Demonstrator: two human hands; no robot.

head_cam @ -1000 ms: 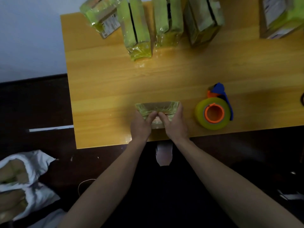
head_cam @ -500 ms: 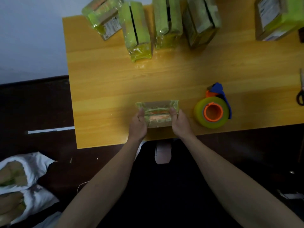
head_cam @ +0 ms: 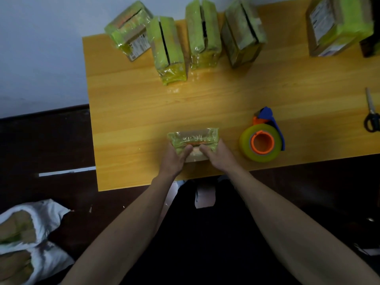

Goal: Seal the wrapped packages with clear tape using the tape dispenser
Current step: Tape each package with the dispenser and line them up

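Head view: we look down on our two bare hands working at the near edge of the orange-yellow wooden table (head_cam: 131, 112).
Package: small box wrapped in glossy yellow-green film (head_cam: 193, 137), lying flat just inside the near edge, well apart from the row of wrapped boxes (head_cam: 202, 33) at the far side.
Left hand (head_cam: 172, 159): we cup the package's left end, fingers curled round it, thumb pressing the top.
Right hand (head_cam: 219, 156): we clasp the right end likewise, thumb on top near the other thumb.
Dispenser: yellowish clear tape roll on an orange-and-blue holder (head_cam: 262, 141), just beside our right hand, untouched.
Handling: we judge it light and fairly stiff, but the film looks slick and crinkly.
Hold: by the two short ends, thumbs pinning the loose wrap.
Scissors (head_cam: 371, 116): far right.
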